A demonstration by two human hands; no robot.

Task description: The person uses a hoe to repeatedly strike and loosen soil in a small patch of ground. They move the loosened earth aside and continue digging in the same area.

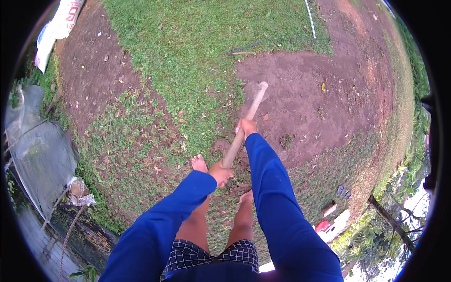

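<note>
Both my hands grip the long wooden handle of a hoe (256,104), which slants up and away from my body. My left hand (221,174) is closed round the lower handle, close to my bare left foot. Farther up, my right hand (246,127) wraps round the handle near its middle. The hoe's greyish blade (252,92) is at the far end, over the border between green grass (188,70) and bare brown soil (319,103). Whether the blade touches the ground, I cannot tell.
My bare feet (199,163) stand on patchy grass. White sacks (66,19) lie at the far left, above a sheet of grey netting (42,155). A pale pole (310,19) lies on the far grass. Dark sandals (341,190) and a red object (322,226) are at right.
</note>
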